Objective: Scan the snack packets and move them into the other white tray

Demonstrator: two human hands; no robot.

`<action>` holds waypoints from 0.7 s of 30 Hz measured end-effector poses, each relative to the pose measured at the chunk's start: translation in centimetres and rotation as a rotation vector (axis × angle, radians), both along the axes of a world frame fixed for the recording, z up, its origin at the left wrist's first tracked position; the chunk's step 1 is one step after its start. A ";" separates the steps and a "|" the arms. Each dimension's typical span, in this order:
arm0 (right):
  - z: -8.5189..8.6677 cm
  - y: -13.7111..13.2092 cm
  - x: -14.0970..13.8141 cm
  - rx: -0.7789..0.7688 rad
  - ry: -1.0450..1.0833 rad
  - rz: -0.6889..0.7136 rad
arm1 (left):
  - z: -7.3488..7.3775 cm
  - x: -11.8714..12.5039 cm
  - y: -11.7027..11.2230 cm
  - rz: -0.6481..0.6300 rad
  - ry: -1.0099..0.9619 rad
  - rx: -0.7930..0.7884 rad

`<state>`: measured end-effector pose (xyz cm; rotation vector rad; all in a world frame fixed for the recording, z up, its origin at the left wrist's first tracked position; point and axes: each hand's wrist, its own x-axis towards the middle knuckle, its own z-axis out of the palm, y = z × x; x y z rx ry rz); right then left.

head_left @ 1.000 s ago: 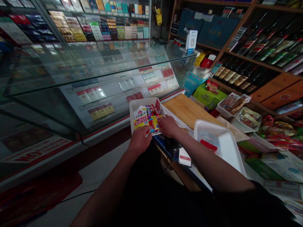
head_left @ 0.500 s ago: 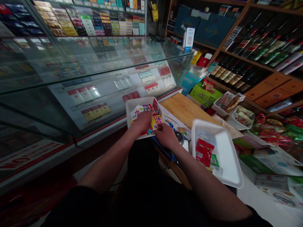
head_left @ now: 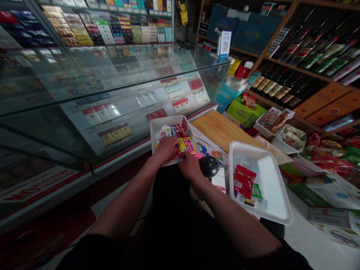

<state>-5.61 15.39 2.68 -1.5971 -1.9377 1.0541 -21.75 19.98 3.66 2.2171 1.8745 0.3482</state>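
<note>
Right hand (head_left: 190,165) has moved to the box's (head_left: 153,130) near edge, by the left hand (head_left: 167,149); can't tell if fingers pinch. Looks part done: packs (head_left: 188,144) inside, more in the tub (head_left: 271,180) right of it.

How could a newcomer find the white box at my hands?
From the glass case, come forward to the wooden board. Just left of the board sits the white box, crowded with bright packets. Unlike the bigger tub further right, it has your left hand over its packets and your right hand at its near edge.
</note>
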 end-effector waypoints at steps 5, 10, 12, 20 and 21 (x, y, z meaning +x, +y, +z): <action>-0.5 0.0 0.2 -0.018 0.078 -0.047 | 1.0 -0.5 -0.9 -0.002 -0.112 0.047; 0.3 -0.1 0.2 -0.002 0.091 -0.085 | 2.9 -1.0 -2.1 0.064 -0.286 0.111; 1.2 -0.4 0.5 0.021 0.124 -0.114 | 3.4 -1.0 -2.8 0.170 -0.390 0.135; 4.9 -0.4 3.2 0.111 0.386 -0.241 | 4.4 0.2 -4.5 0.310 -0.766 0.181; 5.1 -0.2 3.7 0.130 0.385 -0.254 | 4.5 0.5 -4.6 0.294 -0.795 0.173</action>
